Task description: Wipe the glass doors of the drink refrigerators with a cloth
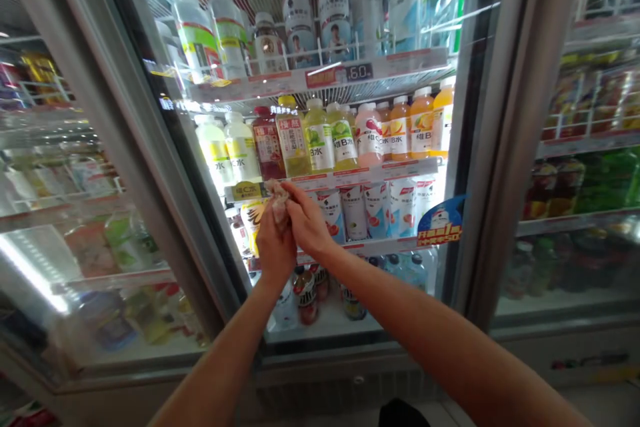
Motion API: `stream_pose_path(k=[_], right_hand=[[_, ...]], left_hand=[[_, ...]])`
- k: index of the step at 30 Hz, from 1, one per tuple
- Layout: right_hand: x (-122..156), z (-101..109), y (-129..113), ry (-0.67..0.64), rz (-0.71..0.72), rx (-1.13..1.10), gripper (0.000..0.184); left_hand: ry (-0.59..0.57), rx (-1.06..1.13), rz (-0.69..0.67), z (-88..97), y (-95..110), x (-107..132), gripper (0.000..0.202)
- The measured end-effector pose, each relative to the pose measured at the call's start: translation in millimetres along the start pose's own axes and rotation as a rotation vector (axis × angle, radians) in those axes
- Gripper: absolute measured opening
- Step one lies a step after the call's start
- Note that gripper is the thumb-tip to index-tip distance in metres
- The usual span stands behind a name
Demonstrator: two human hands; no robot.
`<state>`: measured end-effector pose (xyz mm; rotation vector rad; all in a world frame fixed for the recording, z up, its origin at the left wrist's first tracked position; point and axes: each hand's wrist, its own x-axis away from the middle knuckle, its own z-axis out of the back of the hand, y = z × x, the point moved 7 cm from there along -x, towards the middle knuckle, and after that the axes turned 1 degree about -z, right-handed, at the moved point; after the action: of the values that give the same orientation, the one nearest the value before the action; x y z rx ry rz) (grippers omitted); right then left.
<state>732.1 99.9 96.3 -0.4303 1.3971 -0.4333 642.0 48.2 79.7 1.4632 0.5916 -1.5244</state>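
Wiping hands on a crumpled cloth before an open drinks fridge

Head view: both forearms reach up together in front of the fridge, whose glass door (150, 167) is swung open to the left. The left hand (275, 245) is closed around a small crumpled cloth (279, 202), pale with pinkish marks, and the right hand (306, 220) presses against it from the right, fingers curled over its top edge, so both hands grasp it at the level of the middle shelf rail (350, 179). Behind them stand rows of bottles: yellow, green, pink and orange drinks (350, 133) on the middle shelf, white-labelled bottles (370, 210) below, clear ones above. A price tag (340, 73) sits on the upper rail. Closed fridge doors (590, 147) flank the right; a pale floor shows at the bottom
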Motion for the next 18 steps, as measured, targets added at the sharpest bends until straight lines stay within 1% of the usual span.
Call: stream_pose_path(k=[1,2,4,5,6,7,8,9,10,11,13,14,15,16,17,18], right_hand=[[2.4,9.6,-5.0,0.022,0.061,0.052,0.045],[5.6,22.6,-9.3,0.043,0.120,0.117,0.045],[12.9,56.5,-13.8,0.094,0.209,0.272,0.045],[16.4,75.1,-14.1,0.122,0.239,0.358,0.044],[20.0,93.1,-13.5,0.148,0.264,0.443,0.043],[23.4,109.1,-12.1,0.171,0.289,0.531,0.043],[26.9,122.4,-9.9,0.191,0.315,0.621,0.044],[30.2,132.5,-6.5,0.204,0.339,0.710,0.045],[33.6,139.7,-1.7,0.211,0.361,0.794,0.048],[36.8,144.2,4.4,0.208,0.381,0.871,0.052],[43.2,147.8,19.3,0.170,0.430,1.000,0.057],[46.4,148.5,27.2,0.136,0.459,1.052,0.058],[49.5,149.5,34.8,0.096,0.486,1.098,0.059],[52.2,151.6,41.6,0.059,0.507,1.137,0.059],[54.5,154.8,47.4,0.027,0.521,1.167,0.058],[56.5,158.4,52.0,-0.001,0.529,1.188,0.058]], left_hand=[[0.038,-0.044,-0.045,10.2,-5.3,-9.1,0.037],[0.105,-0.097,-0.088,22.8,-12.5,-20.1,0.035],[0.264,-0.210,-0.169,46.3,-29.6,-41.1,0.039],[0.307,-0.257,-0.202,51.3,-37.5,-48.7,0.043],[0.314,-0.291,-0.222,49.9,-44.1,-53.1,0.047],[0.293,-0.309,-0.230,42.3,-48.0,-53.2,0.051],[0.249,-0.313,-0.239,28.8,-47.5,-48.2,0.056],[0.193,-0.301,-0.250,11.1,-42.5,-38.2,0.060],[0.163,-0.282,-0.264,-7.2,-33.2,-23.9,0.066],[0.111,-0.264,-0.322,-28.1,-18.6,-6.6,0.072],[-0.050,-0.211,-0.519,-69.4,15.8,30.2,0.073],[-0.119,-0.193,-0.622,-83.8,29.4,45.8,0.070],[-0.166,-0.185,-0.705,-91.7,37.1,56.5,0.064],[-0.185,-0.188,-0.756,-92.9,37.8,60.6,0.058],[-0.177,-0.197,-0.765,-87.7,31.4,57.6,0.055],[-0.145,-0.207,-0.726,-77.1,18.8,47.9,0.054]])
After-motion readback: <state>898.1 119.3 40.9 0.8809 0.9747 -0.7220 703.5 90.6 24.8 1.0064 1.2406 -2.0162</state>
